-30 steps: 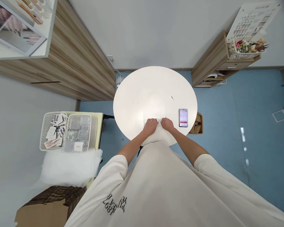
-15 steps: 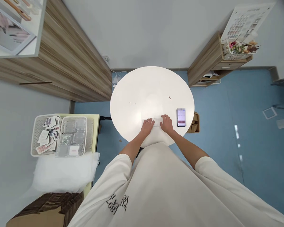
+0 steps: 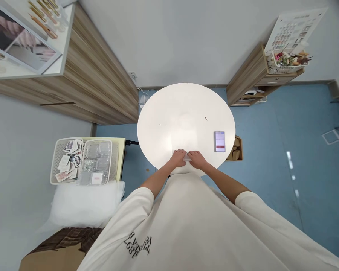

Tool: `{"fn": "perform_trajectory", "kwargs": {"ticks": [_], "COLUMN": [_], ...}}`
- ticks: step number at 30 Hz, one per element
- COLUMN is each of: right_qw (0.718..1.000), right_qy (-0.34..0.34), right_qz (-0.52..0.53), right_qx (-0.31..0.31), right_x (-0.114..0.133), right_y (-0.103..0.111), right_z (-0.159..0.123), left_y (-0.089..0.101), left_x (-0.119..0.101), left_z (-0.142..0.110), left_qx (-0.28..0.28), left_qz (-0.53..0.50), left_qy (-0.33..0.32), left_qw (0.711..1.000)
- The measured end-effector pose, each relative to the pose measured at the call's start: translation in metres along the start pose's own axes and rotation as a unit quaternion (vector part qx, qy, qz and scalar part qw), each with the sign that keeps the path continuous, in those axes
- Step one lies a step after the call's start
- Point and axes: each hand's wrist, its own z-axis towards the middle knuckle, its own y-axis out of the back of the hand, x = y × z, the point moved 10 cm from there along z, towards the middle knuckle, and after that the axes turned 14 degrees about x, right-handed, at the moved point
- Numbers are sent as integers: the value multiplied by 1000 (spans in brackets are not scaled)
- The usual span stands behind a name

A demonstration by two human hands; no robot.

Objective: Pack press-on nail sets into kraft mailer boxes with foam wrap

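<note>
Both of my hands meet at the near edge of a round white table (image 3: 183,109). My left hand (image 3: 178,157) and my right hand (image 3: 197,159) have their fingers curled down, pinching a small pale flat item (image 3: 187,159) between them. Most of the item is hidden under the fingers, and I cannot make out what it is. A phone (image 3: 219,141) with a lit screen lies on the table to the right of my right hand.
Two white baskets (image 3: 83,165) of small packets stand on a yellow side table at the left, above a pile of clear bags (image 3: 84,205) and a cardboard box (image 3: 53,258). A wooden cabinet (image 3: 101,86) stands back left, a shelf unit (image 3: 257,81) back right, an open carton (image 3: 235,149) under the table's right edge.
My hands have drawn closer together and back toward the table's near edge, and the pale item between them now looks smaller. The camera view shifted slightly.
</note>
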Motion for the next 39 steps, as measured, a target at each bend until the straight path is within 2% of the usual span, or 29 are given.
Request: {"fn": "perform_trajectory", "kwargs": {"ticks": [4, 8, 11, 15, 18, 23, 26, 29, 32, 39], "right_qw": [999, 999, 998, 995, 992, 991, 992, 993, 995, 999], "right_qy": [-5, -15, -41, -94, -112, -112, -114, -115, -86, -35], "right_qz": [33, 48, 33, 12, 0, -14, -15, -5, -4, 5], "right_qx": [2, 9, 18, 39, 54, 69, 49, -1, -39, -32], "right_x": [-4, -15, -23, -34, -42, -51, -52, -49, -39, -23], "right_y": [1, 17, 30, 41, 44, 44, 44, 45, 43, 26], "right_z": [-2, 7, 19, 39, 53, 67, 65, 55, 42, 26], "left_y": [0, 9, 22, 40, 37, 21, 19, 19, 20, 19], "left_x": [5, 19, 25, 17, 9, 13, 18, 22, 24, 18], "left_z": [-14, -11, -4, -1, 5, 20, 28, 34, 33, 18], "left_qx": [-17, -29, -51, -116, -119, -100, -102, -93, -86, -62], "left_qz": [-41, -53, -21, 51, 83, 107, 122, 123, 119, 83], "left_qy": [-16, -2, 22, 42, 45, 67, 73, 72, 72, 36], "left_qw": [999, 998, 998, 991, 988, 987, 985, 985, 987, 994]}}
